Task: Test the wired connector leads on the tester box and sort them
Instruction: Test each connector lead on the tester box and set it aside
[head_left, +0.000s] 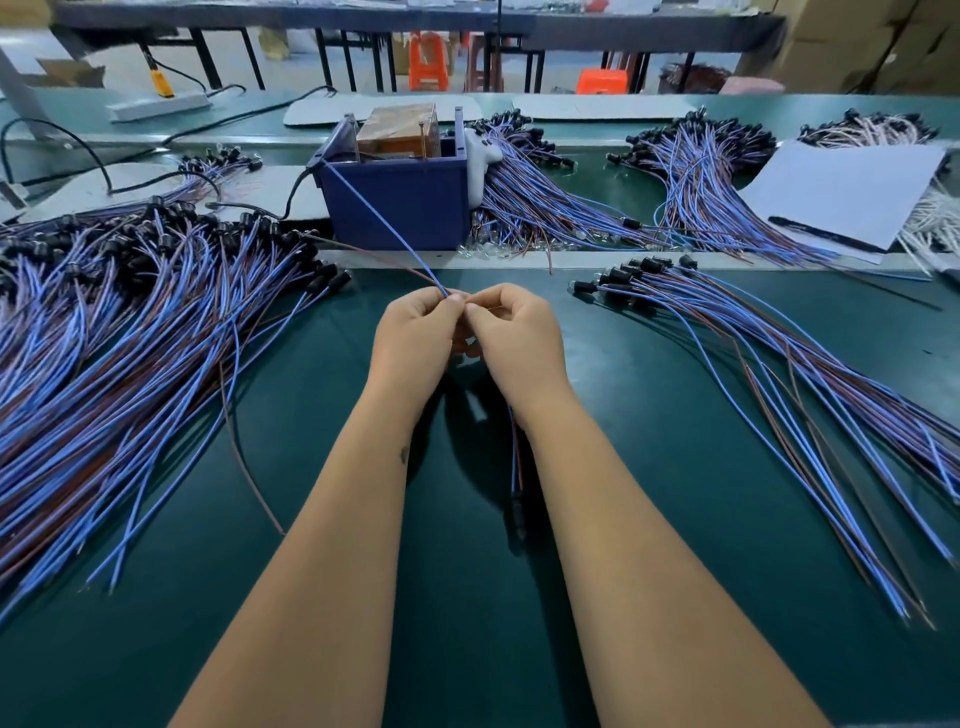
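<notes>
My left hand (415, 332) and my right hand (511, 332) meet at the middle of the green table, fingers curled and fingertips together. Between them they pinch a lead with a blue wire (384, 223) and a brown wire. The blue wire runs up and left to the blue tester box (395, 200), which holds a brown block. Another lead (516, 478) with a black connector hangs below my right wrist between my forearms. A big heap of blue-brown leads (130, 338) lies on the left. A smaller fanned bundle (753, 353) lies on the right.
More lead bundles (550, 197) lie behind the box and at the back right (696, 176). White sheets (847, 192) with a black pen sit at far right. A power strip (161, 106) and black cables are at back left. Benches and orange stools stand beyond.
</notes>
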